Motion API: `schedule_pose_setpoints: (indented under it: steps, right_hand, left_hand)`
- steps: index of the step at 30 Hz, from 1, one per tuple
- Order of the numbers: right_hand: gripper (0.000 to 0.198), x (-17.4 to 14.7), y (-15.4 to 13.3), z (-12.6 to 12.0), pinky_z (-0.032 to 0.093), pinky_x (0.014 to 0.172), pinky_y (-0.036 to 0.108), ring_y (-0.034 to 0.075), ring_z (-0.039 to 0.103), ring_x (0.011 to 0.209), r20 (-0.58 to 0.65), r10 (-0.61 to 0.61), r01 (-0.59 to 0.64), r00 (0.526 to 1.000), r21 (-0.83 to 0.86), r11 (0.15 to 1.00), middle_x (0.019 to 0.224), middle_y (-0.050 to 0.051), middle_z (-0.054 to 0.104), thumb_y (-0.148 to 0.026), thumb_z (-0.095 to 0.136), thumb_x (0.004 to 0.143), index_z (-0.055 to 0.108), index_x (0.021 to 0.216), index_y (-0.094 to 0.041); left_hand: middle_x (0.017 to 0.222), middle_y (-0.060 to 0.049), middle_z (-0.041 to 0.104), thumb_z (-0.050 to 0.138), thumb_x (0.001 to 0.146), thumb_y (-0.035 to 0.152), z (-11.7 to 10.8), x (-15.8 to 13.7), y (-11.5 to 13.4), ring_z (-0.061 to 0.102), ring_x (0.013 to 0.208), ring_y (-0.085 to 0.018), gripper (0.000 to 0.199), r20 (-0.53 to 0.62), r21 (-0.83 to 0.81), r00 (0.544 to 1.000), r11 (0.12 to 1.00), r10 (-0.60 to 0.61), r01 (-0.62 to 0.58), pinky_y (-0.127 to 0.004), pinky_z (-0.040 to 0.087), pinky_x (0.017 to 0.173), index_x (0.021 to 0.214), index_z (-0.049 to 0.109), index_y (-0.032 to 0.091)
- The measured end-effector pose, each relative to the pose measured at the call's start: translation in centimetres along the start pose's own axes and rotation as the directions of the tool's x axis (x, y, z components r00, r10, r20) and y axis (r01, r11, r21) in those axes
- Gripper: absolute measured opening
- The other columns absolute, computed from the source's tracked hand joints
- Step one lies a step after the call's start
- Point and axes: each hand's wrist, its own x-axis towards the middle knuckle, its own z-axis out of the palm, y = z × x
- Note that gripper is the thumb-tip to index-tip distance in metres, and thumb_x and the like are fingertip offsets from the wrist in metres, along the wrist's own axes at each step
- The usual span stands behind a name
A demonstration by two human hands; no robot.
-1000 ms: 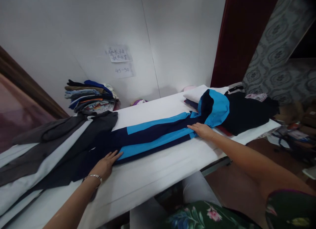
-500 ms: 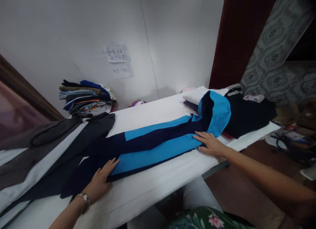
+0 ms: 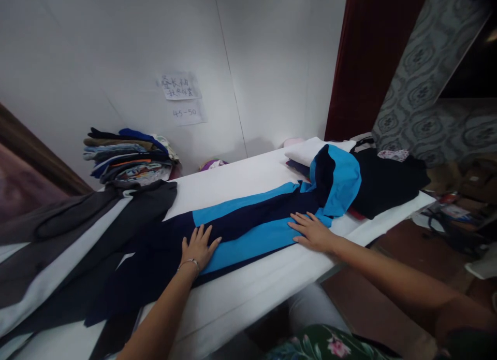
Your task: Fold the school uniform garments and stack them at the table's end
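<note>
A long navy and bright blue hooded jacket (image 3: 248, 241) lies stretched across the table, its sides folded lengthwise. Its blue hood (image 3: 344, 176) points to the right, and the dark lower end spreads left. My left hand (image 3: 199, 246) rests flat on the navy part near the middle, fingers spread. On the blue panel just below the hood lies my right hand (image 3: 312, 231), also open with fingers stretched out. Neither hand grips the cloth.
Dark grey garments with a white stripe (image 3: 77, 235) cover the table's left side. A stack of folded clothes (image 3: 130, 155) stands at the back left. Black clothing (image 3: 388, 178) and a white folded garment (image 3: 305, 150) lie to the right on the white table (image 3: 229, 181).
My left hand has moved right and up from the lower blue edge onto the navy middle. My right hand has slid slightly left, away from the hood.
</note>
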Motion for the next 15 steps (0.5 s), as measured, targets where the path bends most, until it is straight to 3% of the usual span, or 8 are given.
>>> schedule_pose_setpoints:
  steps: [3,6,9,12,15]
  right_hand:
    - [0.051,-0.1,0.6,-0.8,0.021,0.110,0.055,0.027,0.027,0.138,-0.020,0.002,0.001,1.000,0.131,0.991,0.149,0.009,0.033,-0.049,0.041,0.092,0.043,0.139,-0.029]
    - [0.044,1.6,2.6,-1.9,0.029,0.109,0.051,0.024,0.035,0.134,-0.192,0.063,-0.011,0.979,0.258,0.966,0.142,0.008,0.044,-0.039,0.039,0.094,0.048,0.135,-0.026]
    - [0.041,5.2,6.0,-2.7,0.034,0.108,0.043,0.022,0.045,0.128,-0.324,0.257,-0.137,0.910,0.349,0.927,0.134,0.007,0.053,-0.029,0.039,0.091,0.055,0.128,-0.022]
    - [0.043,9.2,9.6,-2.9,0.037,0.106,0.040,0.023,0.050,0.123,-0.309,0.508,-0.366,0.804,0.415,0.833,0.129,0.008,0.057,-0.021,0.038,0.088,0.057,0.126,-0.018]
    - [0.045,12.1,12.4,-2.3,0.037,0.105,0.042,0.026,0.051,0.120,-0.302,0.612,-0.466,0.731,0.435,0.770,0.125,0.013,0.059,-0.019,0.038,0.086,0.054,0.129,-0.014]
  left_hand:
    - [0.152,-0.012,0.025,0.029,0.089,0.057,0.8,0.1,-0.6,0.018,0.141,-0.031,0.066,0.011,-0.008,1.000,1.000,-0.003,0.003,-0.057,0.016,0.109,0.144,0.034,0.021]
    - [0.152,-0.012,0.024,0.028,0.089,0.056,1.0,0.0,-0.6,0.018,0.141,-0.030,0.065,0.003,0.004,1.000,1.000,-0.005,0.005,-0.057,0.015,0.109,0.144,0.034,0.021]
    - [0.153,-0.010,0.023,0.028,0.089,0.057,1.0,-0.1,-0.5,0.017,0.141,-0.030,0.066,0.010,-0.002,1.000,1.000,-0.010,0.010,-0.057,0.014,0.109,0.145,0.033,0.022]
    - [0.153,-0.010,0.022,0.028,0.089,0.057,0.9,-0.1,-0.5,0.016,0.141,-0.029,0.066,0.023,-0.004,1.000,1.000,-0.013,0.013,-0.056,0.014,0.110,0.145,0.032,0.022]
    - [0.154,-0.010,0.022,0.029,0.090,0.055,0.9,-0.1,-0.6,0.016,0.142,-0.028,0.065,0.029,0.008,0.999,1.000,-0.017,0.017,-0.055,0.014,0.110,0.145,0.031,0.022]
